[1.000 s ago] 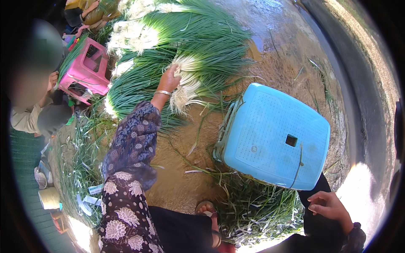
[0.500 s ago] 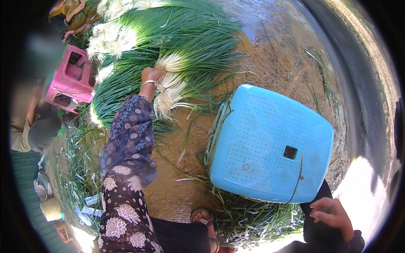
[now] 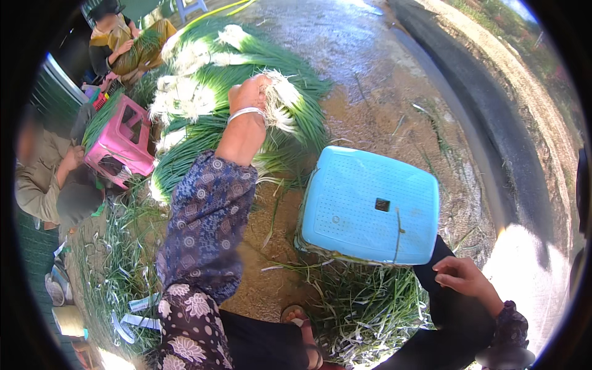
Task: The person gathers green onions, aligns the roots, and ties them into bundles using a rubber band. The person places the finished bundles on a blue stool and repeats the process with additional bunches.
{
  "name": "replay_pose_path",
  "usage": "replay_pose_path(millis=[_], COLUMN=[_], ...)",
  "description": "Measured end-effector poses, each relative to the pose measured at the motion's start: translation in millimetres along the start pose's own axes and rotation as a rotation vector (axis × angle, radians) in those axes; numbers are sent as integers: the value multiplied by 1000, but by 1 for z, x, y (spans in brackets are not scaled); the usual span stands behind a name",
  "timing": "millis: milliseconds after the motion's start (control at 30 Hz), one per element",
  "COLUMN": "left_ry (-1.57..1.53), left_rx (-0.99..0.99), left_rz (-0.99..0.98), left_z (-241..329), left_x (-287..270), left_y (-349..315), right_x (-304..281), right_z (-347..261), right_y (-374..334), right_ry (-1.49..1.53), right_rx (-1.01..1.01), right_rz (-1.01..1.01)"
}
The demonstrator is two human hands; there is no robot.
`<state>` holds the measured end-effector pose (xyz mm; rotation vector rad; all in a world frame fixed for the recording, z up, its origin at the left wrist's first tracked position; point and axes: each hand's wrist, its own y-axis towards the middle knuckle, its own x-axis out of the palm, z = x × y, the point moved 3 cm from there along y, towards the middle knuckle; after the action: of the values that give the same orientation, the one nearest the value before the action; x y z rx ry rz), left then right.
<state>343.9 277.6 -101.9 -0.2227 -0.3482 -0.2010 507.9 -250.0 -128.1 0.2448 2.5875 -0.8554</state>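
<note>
My left hand (image 3: 250,98) is closed round the white root end of a bunch of spring onions (image 3: 303,113), held up over the pile. Its roots face back toward my fingers and its green leaves hang to the right. Under and behind it spreads a heap of more spring onions (image 3: 203,68), their white ends mostly turned left. My right hand (image 3: 467,277) rests by my dark-clad knee at the lower right, fingers loosely bent and apart, holding nothing. Just left of it stands a blue plastic stool (image 3: 370,200) with a square hole in its dotted top.
At the left, a pink stool (image 3: 126,143) has green leaves on it, with a seated person (image 3: 46,179) beside it. Another person (image 3: 126,46) sits farther back holding greens. Loose trimmed leaves (image 3: 364,305) litter the wet ground. A dark channel (image 3: 475,92) runs along the right.
My left hand has lifted the spring onion bunch up and to the right from the pile. My view has shifted, showing more of the people at the left; my right hand stays empty.
</note>
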Motion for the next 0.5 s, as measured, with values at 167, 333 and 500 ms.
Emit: replay_pose_path(millis=[167,333,500], left_ry=[-325,-521,-142], left_rx=[-38,34,-133], left_rz=[-8,39,-169], left_z=[28,-9,-131], left_x=[26,37,1], left_y=[-116,-257,-380], right_x=[3,38,85], right_z=[-44,-104,-89], right_y=[-26,-37,-42], right_ry=[-91,343,523], right_rx=[-267,-225,-151], right_rz=[41,-144,84])
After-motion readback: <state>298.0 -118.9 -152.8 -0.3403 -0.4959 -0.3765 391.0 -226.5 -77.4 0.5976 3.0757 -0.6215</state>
